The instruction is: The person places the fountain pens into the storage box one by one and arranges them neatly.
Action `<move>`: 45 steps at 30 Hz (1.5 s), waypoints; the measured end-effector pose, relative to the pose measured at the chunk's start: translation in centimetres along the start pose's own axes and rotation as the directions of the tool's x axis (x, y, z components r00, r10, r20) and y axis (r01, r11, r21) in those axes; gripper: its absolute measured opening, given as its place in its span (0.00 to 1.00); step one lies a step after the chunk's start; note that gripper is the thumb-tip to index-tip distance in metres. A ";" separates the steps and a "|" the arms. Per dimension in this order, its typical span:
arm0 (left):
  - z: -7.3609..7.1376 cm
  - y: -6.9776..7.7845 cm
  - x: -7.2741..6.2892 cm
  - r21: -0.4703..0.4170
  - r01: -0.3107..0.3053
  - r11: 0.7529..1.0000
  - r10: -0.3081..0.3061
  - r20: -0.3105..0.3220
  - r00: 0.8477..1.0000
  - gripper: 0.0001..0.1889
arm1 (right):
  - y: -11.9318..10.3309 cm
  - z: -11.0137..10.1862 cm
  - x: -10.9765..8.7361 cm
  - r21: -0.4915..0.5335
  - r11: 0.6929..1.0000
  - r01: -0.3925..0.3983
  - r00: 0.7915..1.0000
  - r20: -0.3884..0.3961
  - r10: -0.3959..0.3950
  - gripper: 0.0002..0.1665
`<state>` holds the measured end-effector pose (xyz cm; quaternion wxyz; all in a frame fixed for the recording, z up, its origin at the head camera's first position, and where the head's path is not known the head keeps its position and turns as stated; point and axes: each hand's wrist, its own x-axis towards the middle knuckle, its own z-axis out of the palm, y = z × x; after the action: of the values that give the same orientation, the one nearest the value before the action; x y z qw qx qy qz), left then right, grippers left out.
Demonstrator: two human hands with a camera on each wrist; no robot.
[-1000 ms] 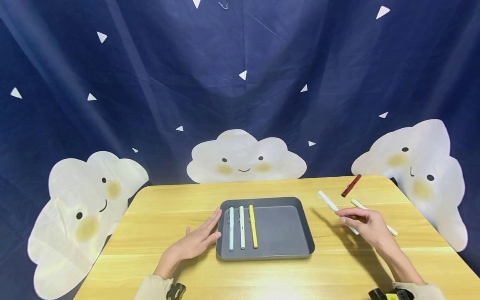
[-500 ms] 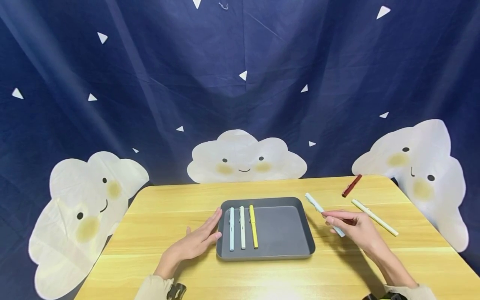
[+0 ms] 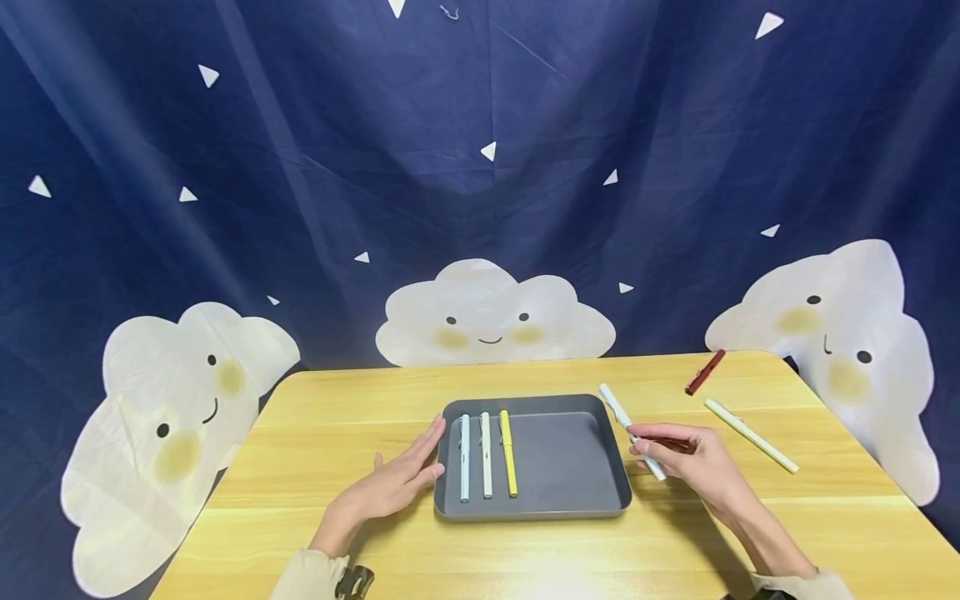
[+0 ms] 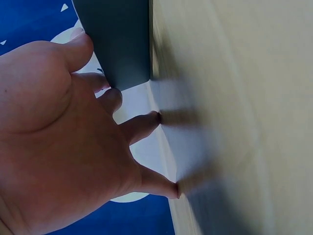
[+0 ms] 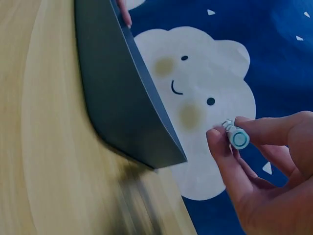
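My right hand [image 3: 686, 461] pinches a pale blue-white pen [image 3: 617, 407] between thumb and fingers, raised above the table by the right rim of the dark grey tray [image 3: 570, 510]. The right wrist view shows the round end of this pen [image 5: 239, 139] pointing at the camera. My left hand [image 3: 386, 487] lies at the tray's left side, fingers spread and touching its wall; two fingertips reach the tabletop in the left wrist view. Inside the tray, a light blue pen [image 3: 464, 467], a whitish pen [image 3: 486, 467] and a yellow pen [image 3: 508, 454] lie side by side at the left.
A cream pen [image 3: 752, 436] lies slanted on the wooden table [image 3: 337, 400], right of my right hand. Farther back is a dark red pen [image 3: 705, 372]. Behind the table hangs a dark blue curtain [image 3: 420, 192] printed with clouds.
My right hand has carried the pale pen leftward from beside the cream pen to the tray's right rim. The left hand has stayed against the tray.
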<state>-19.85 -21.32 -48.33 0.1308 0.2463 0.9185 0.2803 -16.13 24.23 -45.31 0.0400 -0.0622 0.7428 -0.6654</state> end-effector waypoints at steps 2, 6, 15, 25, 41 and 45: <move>0.0 0.0 0.0 0.000 0.000 1.000 0.000 -0.001 1.000 0.36 | 0.0 0.4 0.0 -0.045 0.999 -0.001 1.000 -0.025 0.000 0.22; 0.0 0.0 0.1 -0.004 -0.004 1.000 0.004 0.001 1.000 0.36 | 0.1 1.1 0.1 -0.107 0.994 0.018 0.998 -0.061 -0.025 0.20; -0.1 0.3 0.1 0.001 -0.012 1.000 0.012 -0.007 1.000 0.36 | 0.4 2.6 0.6 -0.002 0.996 0.094 0.995 -0.034 -0.094 0.21; -0.1 0.5 0.2 0.012 -0.016 1.000 0.016 -0.006 1.000 0.35 | 0.6 4.4 1.4 -0.068 0.987 0.146 0.983 -0.101 -0.152 0.20; -0.1 0.5 0.0 0.013 -0.009 1.000 0.009 -0.012 1.000 0.35 | 1.1 7.3 2.6 -0.040 0.984 0.175 0.984 -0.030 -0.176 0.20; -0.1 0.6 0.0 0.019 -0.013 1.000 0.013 -0.013 1.000 0.35 | 1.1 8.1 2.8 -0.081 0.979 0.185 0.982 -0.034 -0.188 0.20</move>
<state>-19.70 -20.93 -47.89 0.1206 0.2516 0.9203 0.2742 -17.77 15.99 -47.27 -0.0402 -0.1192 0.7596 -0.6382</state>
